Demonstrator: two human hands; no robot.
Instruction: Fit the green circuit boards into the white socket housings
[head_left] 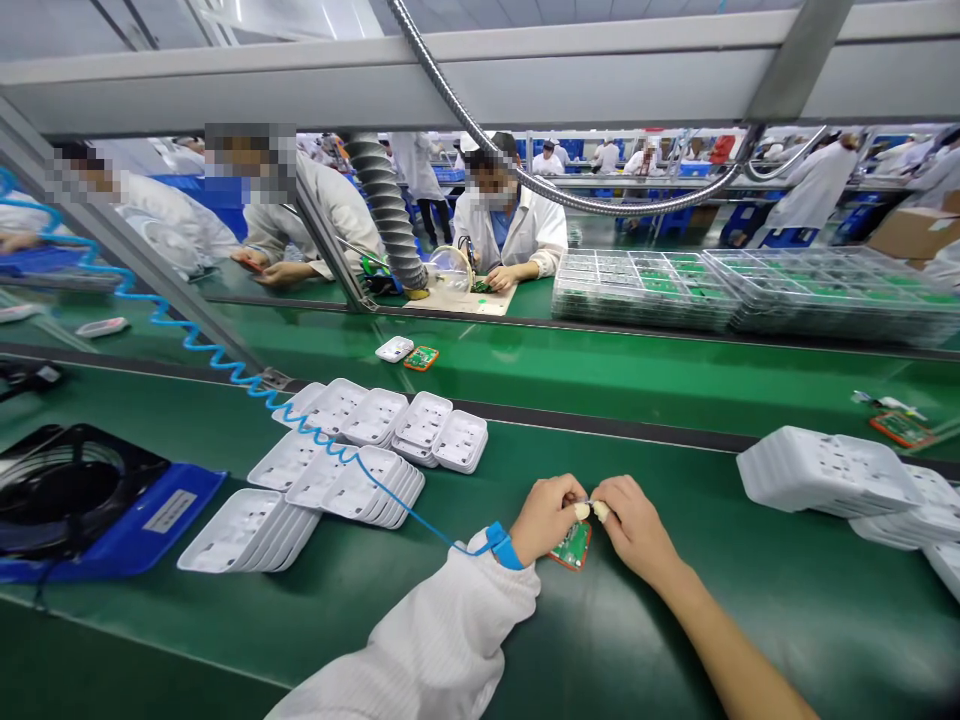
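Observation:
My left hand [546, 517], with a blue wrist strap [504, 545] on its wrist, is closed in a pinch. Opposite it, my right hand [634, 522] is pinching too, and the fingertips of both nearly meet. Pale coverings show on the thumbs. Between the fingertips is something small that I cannot make out. A green circuit board [573, 547] with an orange edge lies just below the fingers, its upper part hidden by them.
Stacked white plastic covers [360, 480] stand left, more covers [832, 475] right. A blue coiled cord [217, 355] runs to my wrist. A black fan [67, 490] sits far left. Beyond the ledge, a green belt [637, 385] carries parts; a person [510, 225] works across it.

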